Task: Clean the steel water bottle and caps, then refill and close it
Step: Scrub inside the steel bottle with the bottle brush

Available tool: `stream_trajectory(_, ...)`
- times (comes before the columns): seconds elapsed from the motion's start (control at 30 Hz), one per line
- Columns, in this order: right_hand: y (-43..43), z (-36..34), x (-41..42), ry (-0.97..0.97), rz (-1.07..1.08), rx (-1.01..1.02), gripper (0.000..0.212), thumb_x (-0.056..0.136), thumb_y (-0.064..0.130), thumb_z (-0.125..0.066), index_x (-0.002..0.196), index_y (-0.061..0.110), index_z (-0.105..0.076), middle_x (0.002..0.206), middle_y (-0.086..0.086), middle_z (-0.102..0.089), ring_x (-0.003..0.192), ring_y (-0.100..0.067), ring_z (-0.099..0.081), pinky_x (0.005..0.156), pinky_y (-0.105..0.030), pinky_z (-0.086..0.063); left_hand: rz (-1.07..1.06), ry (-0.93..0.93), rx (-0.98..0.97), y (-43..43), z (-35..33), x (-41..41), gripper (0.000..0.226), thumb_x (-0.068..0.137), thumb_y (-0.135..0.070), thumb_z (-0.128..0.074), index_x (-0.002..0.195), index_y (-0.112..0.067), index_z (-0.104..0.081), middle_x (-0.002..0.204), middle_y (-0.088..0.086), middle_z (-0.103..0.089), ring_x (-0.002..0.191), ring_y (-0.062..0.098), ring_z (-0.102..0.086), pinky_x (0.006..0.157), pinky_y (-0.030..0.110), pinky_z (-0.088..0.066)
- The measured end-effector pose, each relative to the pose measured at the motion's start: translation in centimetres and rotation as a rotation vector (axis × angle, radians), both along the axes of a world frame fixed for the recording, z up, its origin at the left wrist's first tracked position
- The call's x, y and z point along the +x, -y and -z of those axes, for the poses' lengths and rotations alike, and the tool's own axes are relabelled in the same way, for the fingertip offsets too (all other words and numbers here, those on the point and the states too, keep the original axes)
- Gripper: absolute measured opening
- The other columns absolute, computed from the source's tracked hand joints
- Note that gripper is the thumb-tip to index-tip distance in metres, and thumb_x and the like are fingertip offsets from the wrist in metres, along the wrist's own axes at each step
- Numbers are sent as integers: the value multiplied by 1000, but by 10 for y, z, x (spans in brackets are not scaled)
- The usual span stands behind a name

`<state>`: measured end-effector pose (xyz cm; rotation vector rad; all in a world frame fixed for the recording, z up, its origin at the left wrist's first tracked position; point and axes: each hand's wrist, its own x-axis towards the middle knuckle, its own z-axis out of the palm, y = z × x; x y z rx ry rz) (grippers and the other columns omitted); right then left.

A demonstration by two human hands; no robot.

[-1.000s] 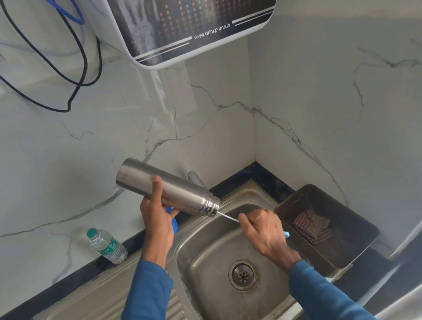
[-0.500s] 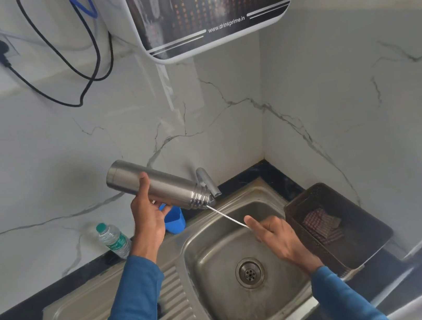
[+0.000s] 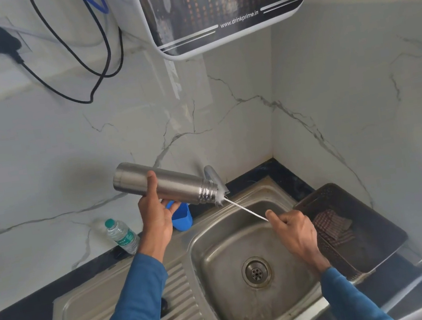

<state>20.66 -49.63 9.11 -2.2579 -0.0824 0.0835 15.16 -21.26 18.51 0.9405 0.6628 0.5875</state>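
L hand point(image 3: 156, 220) grips steel bottle point(image 3: 172, 186), tilted, mouth down-right over sink point(image 3: 219, 262), just in front of tap point(image 3: 214, 177). R hand point(image 3: 294, 229) pinches thin brush wire point(image 3: 245, 211); bristles at bottle mouth. Blue cap point(image 3: 182, 220) sits behind L hand by sink's back edge. Plastic bottle point(image 3: 122, 236) upright on bench point(image 3: 20, 303), left. Dark basket point(image 3: 375, 239) w/ checked cloth point(image 3: 332, 226) right of sink. Purifier point(image 3: 222, 2) on wall above.
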Motion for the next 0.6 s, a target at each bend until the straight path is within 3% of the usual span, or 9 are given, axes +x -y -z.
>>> stream_trajectory(0.1,-1,-6,5,10,36,27,69,96,47,-65,40,17,-39,39,10,-37,40,-11,-38,55,-33,-49,-5,1,10,1,2,-2,42,97,-47,-70,126,-17,-62,128,7,-72,114,20,-72,93,48,-60)
stream_trajectory(0.23,-11,-23,9,118,-22,-54,63,96,47,-65,48,6,-55,42,5,-43,42,-14,-43,49,-25,-39,50,-22,62,8,7,-8,47,95,-47,-71,127,-13,-63,120,7,-75,116,22,-72,82,41,-64)
stream_trajectory(0.37,9,-25,18,149,35,-50,62,94,37,-69,43,12,-43,40,9,-34,39,-14,-34,47,-24,-35,38,-10,61,-2,1,-12,54,96,-46,-71,135,-11,-60,129,9,-73,120,22,-71,87,44,-63)
stream_trajectory(0.5,-5,-30,21,210,86,-57,59,91,36,-69,45,6,-47,41,7,-35,39,-16,-34,50,-25,-39,58,-55,80,10,7,-8,51,96,-46,-72,132,-12,-62,128,10,-73,120,24,-71,86,44,-64)
stream_trajectory(0.6,-12,-33,18,303,59,-59,62,91,35,-68,44,13,-34,41,8,-29,39,-14,-27,50,-25,-39,72,-64,99,15,9,-6,60,90,-49,-76,133,-10,-62,129,13,-72,120,24,-71,84,44,-65)
